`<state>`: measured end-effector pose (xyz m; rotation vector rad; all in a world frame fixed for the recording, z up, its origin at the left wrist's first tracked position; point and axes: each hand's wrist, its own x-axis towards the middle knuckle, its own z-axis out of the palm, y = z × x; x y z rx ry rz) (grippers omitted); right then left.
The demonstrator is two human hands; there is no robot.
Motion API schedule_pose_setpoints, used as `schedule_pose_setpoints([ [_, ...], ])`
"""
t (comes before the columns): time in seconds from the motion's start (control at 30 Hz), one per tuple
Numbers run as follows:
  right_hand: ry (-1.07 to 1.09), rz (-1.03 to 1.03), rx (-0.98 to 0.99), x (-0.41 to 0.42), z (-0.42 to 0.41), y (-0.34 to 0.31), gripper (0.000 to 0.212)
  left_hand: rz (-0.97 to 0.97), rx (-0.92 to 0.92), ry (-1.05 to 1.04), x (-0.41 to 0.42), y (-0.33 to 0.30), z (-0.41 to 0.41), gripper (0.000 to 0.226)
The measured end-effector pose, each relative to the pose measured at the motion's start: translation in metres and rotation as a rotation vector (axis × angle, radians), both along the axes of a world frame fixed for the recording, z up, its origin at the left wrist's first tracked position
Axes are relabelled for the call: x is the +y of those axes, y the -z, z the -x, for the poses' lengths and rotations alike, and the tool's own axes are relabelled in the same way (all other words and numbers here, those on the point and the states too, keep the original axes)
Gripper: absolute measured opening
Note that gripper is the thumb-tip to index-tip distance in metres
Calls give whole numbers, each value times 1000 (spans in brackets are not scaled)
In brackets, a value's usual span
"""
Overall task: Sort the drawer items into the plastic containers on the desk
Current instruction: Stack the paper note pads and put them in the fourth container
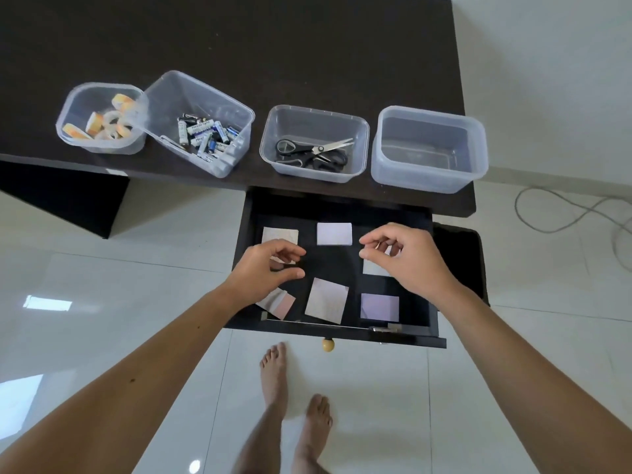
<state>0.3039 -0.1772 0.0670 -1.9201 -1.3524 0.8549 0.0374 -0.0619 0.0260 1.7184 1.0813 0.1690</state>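
Observation:
The black drawer point(458, 265) is pulled out below the desk edge and holds several square sticky-note pads: a lilac pad point(334, 233) at the back, a pale pad point(326, 300) tilted at the front middle, a purple pad point(379, 306) at the front right. My left hand point(263, 271) hovers over the drawer's left side, fingers curled, partly covering a pinkish pad point(279, 236). My right hand point(407, 258) hangs over the right side with fingers curled above a pad point(374, 268). Neither hand visibly holds anything. The rightmost plastic container point(429, 148) on the desk is empty.
On the dark desk point(239, 46) stand three more clear containers: tape rolls point(102, 118) at left, batteries point(201, 131), then scissors point(314, 145). A cable point(564, 213) lies on the white tiled floor at right. My bare feet point(294, 388) stand below the drawer knob point(327, 344).

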Motion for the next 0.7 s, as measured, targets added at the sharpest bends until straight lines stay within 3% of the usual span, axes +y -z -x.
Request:
schedule_pose_setpoints([
  [0.13, -27, 163, 37, -18, 8, 41, 23, -97, 61, -15, -4, 19, -1, 42],
  [0.3, -95, 278, 55, -20, 24, 82, 36, -202, 113, -67, 3, 36, -6, 70],
  [0.4, -113, 294, 35, -19, 28, 94, 37, -202, 147, -70, 4, 41, -9, 84],
  [0.7, -159, 333, -24, -10, 19, 110, 41, -126, 188, -163, 7, 56, -20, 95],
])
